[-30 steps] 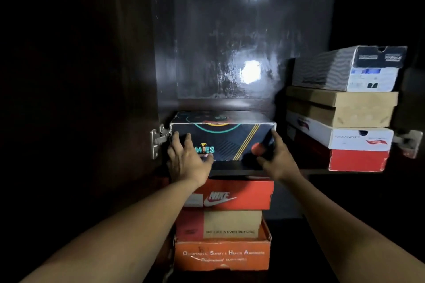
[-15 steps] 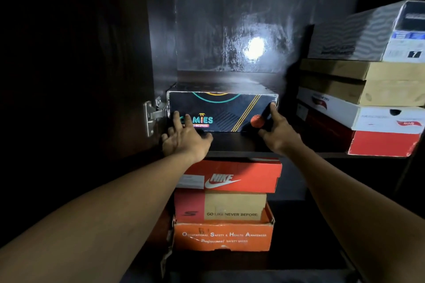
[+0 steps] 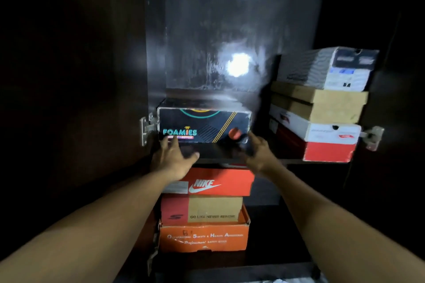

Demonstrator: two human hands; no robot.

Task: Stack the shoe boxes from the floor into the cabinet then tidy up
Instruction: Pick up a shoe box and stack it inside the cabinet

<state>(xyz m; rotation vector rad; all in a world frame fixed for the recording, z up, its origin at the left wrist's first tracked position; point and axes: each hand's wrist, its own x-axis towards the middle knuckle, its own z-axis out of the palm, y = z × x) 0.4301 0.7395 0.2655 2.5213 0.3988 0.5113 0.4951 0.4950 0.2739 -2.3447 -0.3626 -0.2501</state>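
Both hands had drawn back from the black cardboard shoe box printed with FOAMIES (image 3: 203,127), which half a second earlier they were still pressing at its front face. The left hand (image 3: 172,159) hovered with fingers spread wide and empty, its fingertips just at the box's lower left edge; whether they touched was too blurred to tell. The right hand (image 3: 258,153) was likewise open and empty, near the lower right corner.

The box sat on the dark wooden cabinet shelf (image 3: 218,156), against its left end beside a metal door hinge (image 3: 147,127), set back from the front edge, probably so the door could close. A stack of four boxes (image 3: 322,108), grey-and-white on top, then brown, then white, then red, filled the shelf's right end, overhanging the front edge slightly.

Below the shelf stood three more: an orange Nike box (image 3: 213,184), a red-and-tan box (image 3: 202,210) and an orange open-lidded safety-shoe box (image 3: 203,238).

Judging by the released hands, this placement looked finished.
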